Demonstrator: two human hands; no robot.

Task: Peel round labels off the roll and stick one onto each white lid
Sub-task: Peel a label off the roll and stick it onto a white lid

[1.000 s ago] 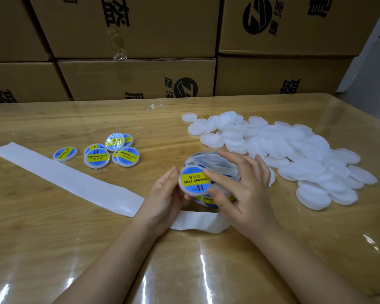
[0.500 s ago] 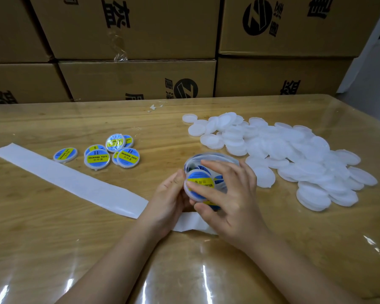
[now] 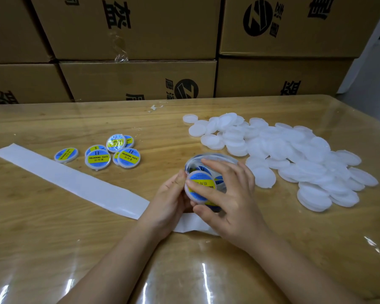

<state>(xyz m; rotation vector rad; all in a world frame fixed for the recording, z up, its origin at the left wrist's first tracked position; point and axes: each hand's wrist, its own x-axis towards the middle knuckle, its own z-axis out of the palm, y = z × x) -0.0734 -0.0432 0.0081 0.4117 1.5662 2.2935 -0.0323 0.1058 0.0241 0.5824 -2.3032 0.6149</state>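
**Grip.** Your left hand (image 3: 169,200) grips the left rim of a round white plastic lid (image 3: 196,199), thumb against its edge. Your right hand (image 3: 233,200) pinches the same lid from the other side, with the forefinger laid across its face and the thumb under its lower rim.

**Work piece.** A round blue-and-yellow paper label (image 3: 201,187) sits on the lid's face, its print upside down to you. In my judgement it is being pressed flat and this lid is nearly finished. You hold the lid tilted toward you, just above the wooden table (image 3: 53,249). It is directly in front of the coiled roll of labels (image 3: 208,157), which is partly covered by your right fingers.

**Governing relation.** The group of finished labelled lids (image 3: 110,154) lies left and farther off, on your left hand's side. The heap of bare white lids (image 3: 294,154) lies right, just beside your right hand. The left hand is better placed to set this lid aside, and the right to fetch a fresh one.

**Note.** The spent white backing strip (image 3: 75,183) runs leftward and passes under your wrists, where it could snag.
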